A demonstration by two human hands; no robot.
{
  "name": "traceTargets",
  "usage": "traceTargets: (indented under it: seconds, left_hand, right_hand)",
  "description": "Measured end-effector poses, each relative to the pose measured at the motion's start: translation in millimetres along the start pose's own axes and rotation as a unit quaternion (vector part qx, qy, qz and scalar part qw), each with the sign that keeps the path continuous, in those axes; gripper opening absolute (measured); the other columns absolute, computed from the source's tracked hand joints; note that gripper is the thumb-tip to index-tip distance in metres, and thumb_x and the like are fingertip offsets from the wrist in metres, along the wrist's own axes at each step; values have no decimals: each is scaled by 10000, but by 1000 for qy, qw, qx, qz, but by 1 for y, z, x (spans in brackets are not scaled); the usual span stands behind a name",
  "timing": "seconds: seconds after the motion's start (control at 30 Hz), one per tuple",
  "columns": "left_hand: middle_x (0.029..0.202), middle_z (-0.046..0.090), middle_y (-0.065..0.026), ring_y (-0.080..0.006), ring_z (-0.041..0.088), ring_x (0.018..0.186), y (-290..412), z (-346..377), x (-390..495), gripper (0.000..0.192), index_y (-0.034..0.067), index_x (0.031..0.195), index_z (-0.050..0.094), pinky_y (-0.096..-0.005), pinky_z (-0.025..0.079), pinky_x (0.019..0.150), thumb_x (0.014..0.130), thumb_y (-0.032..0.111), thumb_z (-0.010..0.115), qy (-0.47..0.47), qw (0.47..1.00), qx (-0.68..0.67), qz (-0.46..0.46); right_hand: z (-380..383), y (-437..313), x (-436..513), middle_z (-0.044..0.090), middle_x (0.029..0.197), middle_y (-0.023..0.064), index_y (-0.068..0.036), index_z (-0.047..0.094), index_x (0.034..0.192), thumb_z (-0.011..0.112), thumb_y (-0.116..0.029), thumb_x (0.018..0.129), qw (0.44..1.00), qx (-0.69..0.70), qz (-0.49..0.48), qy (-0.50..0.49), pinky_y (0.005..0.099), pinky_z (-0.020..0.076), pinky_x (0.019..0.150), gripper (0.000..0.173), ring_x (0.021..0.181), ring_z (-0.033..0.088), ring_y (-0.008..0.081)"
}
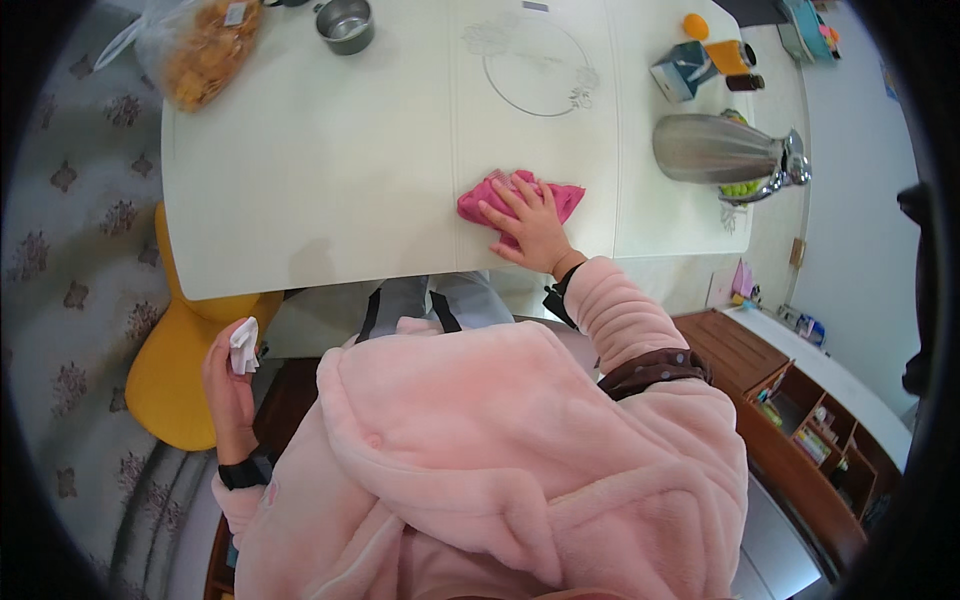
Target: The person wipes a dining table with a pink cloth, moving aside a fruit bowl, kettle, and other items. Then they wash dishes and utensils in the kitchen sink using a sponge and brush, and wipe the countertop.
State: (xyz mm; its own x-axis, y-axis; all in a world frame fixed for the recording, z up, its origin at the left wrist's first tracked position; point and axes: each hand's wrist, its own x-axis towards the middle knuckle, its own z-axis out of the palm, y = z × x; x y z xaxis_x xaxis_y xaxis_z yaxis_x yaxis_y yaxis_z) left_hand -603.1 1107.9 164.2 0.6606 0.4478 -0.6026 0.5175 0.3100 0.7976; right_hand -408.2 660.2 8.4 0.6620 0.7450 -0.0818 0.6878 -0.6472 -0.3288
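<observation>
My right hand (529,225) lies palm down with spread fingers on a crumpled pink cloth (472,204), pressing it against the white table (337,202) near its front edge. Off the table's left front corner, beside the yellow chair, my left hand (229,382) holds a folded white tissue (244,346) between thumb and fingers. Both wrists wear black bands, and pink fleece sleeves cover the arms.
A metal vacuum jug (716,150) stands at the table's right, with a carton (681,71) and an orange (696,27) beyond it. At the far left are a bag of orange-coloured food (210,60) and a grey metal pot (346,26). The yellow chair (169,367) adjoins the left corner.
</observation>
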Motion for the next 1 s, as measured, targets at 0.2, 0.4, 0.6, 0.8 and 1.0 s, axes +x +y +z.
traceTargets:
  seconds: [0.2,0.4,0.6,0.8,1.0]
  left_hand:
    - [1184,641,-85,-160,598,1055,10,19,21,355,-29,1196,629,-289,495,861,1023,216,439,-21,998,55,-8]
    - [1173,643,-84,-154,599,1037,20,47,31,360,-26,1197,633,-283,494,847,1024,228,447,-71,993,95,9]
    - [1197,641,-67,-141,600,1014,25,73,27,342,-5,1206,642,-272,488,822,1009,227,486,-126,987,97,6]
    - [1180,648,-107,-176,613,1043,10,130,0,348,-38,1177,641,-298,509,865,1013,200,448,-67,994,84,21]
    - [1170,653,-106,-175,621,1014,-15,208,-49,358,-45,1188,637,-297,510,848,1011,208,455,-11,996,86,-13]
  right_hand:
    - [18,-10,-39,433,1485,73,-288,498,1382,664,-410,812,999,-16,-44,16,529,340,1017,606,1336,404,328]
    - [20,27,-96,484,1441,11,-307,518,1351,541,-188,849,992,-78,-73,73,462,414,960,516,1231,505,269]
    - [-28,94,-164,538,1371,105,-185,585,1315,589,-50,773,998,-21,42,-51,410,479,960,558,1128,551,334]
    - [-64,165,-119,559,1343,49,-192,588,1304,655,-9,796,977,55,117,168,409,470,976,545,1108,558,309]
    - [-42,194,-66,545,1348,70,-186,584,1306,665,-16,785,987,98,68,108,408,464,991,554,1135,527,341]
